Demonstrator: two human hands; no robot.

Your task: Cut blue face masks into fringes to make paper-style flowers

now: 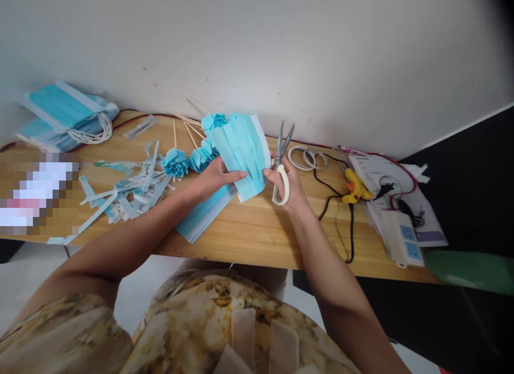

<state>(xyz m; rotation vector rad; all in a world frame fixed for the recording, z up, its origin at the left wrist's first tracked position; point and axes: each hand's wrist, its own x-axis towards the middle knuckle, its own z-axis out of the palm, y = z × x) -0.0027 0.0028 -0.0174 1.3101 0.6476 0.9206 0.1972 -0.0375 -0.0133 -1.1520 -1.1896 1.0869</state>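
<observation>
A light blue face mask (246,154) with a white edge strip is held up over the table. My left hand (219,178) grips its left side, thumb across the front. White-handled scissors (281,173) sit in my right hand (295,186), blades pointing up and slightly apart. The thumb of that hand also touches the mask's right edge. Under the left hand lies a stack of blue mask sheets (206,213). Just behind are several blue paper-like flowers (175,162) on wooden sticks (188,119).
Cut strips (132,189) lie in a heap at left, near packed masks (66,114). At right are tape rolls (303,157), a yellow glue gun (355,186) with black cable, papers (425,213) and a power strip (401,237). A wall rises behind the table (265,245).
</observation>
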